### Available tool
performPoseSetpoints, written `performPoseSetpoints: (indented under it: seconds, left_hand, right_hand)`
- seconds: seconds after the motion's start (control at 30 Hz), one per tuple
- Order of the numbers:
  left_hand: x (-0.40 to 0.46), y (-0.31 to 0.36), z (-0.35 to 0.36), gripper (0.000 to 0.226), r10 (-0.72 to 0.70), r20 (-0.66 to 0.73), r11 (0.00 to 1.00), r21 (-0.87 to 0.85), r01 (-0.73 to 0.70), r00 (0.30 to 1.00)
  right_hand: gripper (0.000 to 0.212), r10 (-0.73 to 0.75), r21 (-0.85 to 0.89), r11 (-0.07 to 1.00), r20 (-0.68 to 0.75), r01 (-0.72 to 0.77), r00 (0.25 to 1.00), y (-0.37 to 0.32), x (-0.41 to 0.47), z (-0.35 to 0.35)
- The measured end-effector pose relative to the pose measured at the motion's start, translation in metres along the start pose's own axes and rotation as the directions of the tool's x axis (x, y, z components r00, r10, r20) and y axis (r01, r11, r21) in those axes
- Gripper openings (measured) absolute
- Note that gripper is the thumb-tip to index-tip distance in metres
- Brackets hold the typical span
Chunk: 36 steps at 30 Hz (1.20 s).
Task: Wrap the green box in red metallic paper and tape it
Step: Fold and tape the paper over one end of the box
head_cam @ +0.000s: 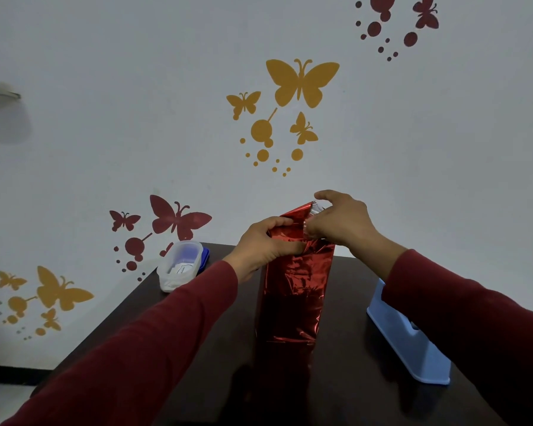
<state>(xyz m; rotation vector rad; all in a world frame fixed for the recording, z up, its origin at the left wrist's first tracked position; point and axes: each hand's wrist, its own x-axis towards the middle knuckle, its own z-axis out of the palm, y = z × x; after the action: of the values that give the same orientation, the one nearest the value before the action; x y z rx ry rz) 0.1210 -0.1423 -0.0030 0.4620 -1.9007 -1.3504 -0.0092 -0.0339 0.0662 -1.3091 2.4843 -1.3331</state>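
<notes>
A tall box stands upright on the dark table [197, 348], fully covered in red metallic paper [293, 296]; no green shows. My left hand [265, 247] grips the paper at the top left of the box, thumb on the near face. My right hand [339, 222] pinches the loose paper flap at the top right, where the silver underside shows. Both hands sit at the upper end of the box.
A clear plastic container [180, 265] with a blue lid behind it sits at the table's far left corner. A light blue plastic holder [410, 342] stands on the right, partly behind my right sleeve. A wall with butterfly stickers rises behind the table.
</notes>
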Motion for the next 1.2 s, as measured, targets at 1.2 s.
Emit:
performPoseSetpoints:
  seconds: [1.2]
  left_hand:
    - [0.007, -0.003, -0.006, 0.057, -0.036, 0.04, 0.999, -0.014, 0.036, 0.999]
  right_hand:
    - [0.091, 0.253, 0.419, 0.832, 0.295, -0.363, 0.921, 0.002, 0.006, 0.008]
